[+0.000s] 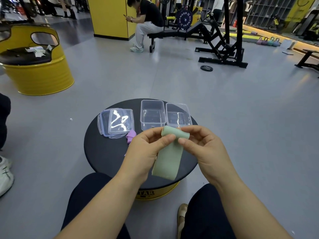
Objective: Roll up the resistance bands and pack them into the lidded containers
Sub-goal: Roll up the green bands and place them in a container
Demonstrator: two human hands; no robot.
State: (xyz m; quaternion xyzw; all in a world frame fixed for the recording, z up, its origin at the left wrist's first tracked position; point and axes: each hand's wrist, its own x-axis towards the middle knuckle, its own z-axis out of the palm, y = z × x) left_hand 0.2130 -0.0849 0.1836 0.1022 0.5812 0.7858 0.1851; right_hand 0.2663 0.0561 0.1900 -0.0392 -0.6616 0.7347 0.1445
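Note:
A pale green resistance band (168,159) hangs over the round black table (103,152), its top end partly rolled. My left hand (146,149) pinches the roll's left end and my right hand (203,145) pinches its right end, thumbs in front. Behind them stand two clear containers without lids, one on the left (152,115) and one on the right (178,115), both empty. Two clear lids (119,123) lie stacked at the table's left. A purple band (130,135) lies crumpled beside the lids, partly hidden by my left hand.
My knees flank the small table. A yellow barrel seat (34,66) stands at the far left. A person sits on a bench (165,34) ahead, with black gym racks (224,49) and a weight plate (206,68) on the grey floor.

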